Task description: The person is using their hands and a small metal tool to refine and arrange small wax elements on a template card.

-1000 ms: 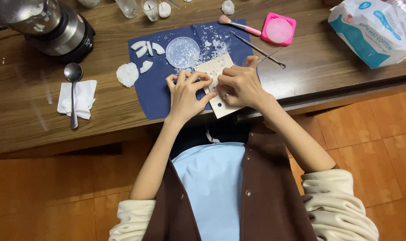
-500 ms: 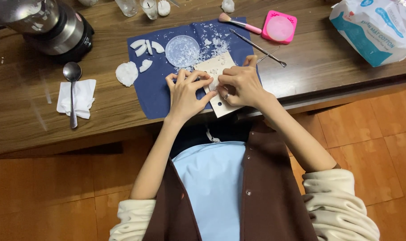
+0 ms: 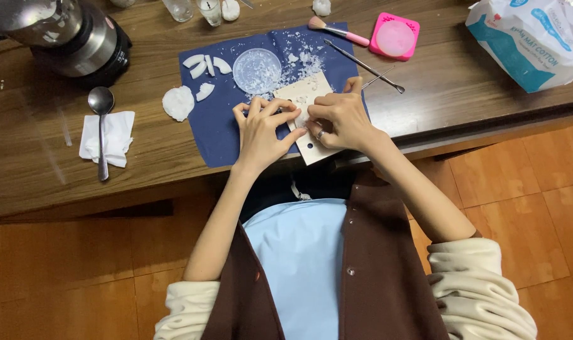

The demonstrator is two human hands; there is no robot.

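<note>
My left hand [image 3: 260, 133] and my right hand [image 3: 340, 119] meet over a small beige board [image 3: 312, 151] with round holes. The board lies on a navy cloth [image 3: 216, 129] at the near edge of a wooden table [image 3: 40, 182]. The fingertips of both hands pinch together at a small white piece on the board; the fingers mostly hide it. I wear a ring on my right hand. White flakes are scattered on the cloth just beyond the board.
Also on the cloth are a round clear dish [image 3: 257, 71] of white flakes, curved white slices [image 3: 204, 65] and a white lump [image 3: 178, 102]. Nearby lie thin metal tools [image 3: 362, 63], a pink brush [image 3: 338, 34], a pink container [image 3: 395, 39], a spoon [image 3: 101, 129] on a tissue, a metal appliance [image 3: 66, 34] and a cotton bag [image 3: 532, 41].
Nothing has visibly changed; both hands stay pinched at the same spot on the board, and the view has shifted only slightly.
</note>
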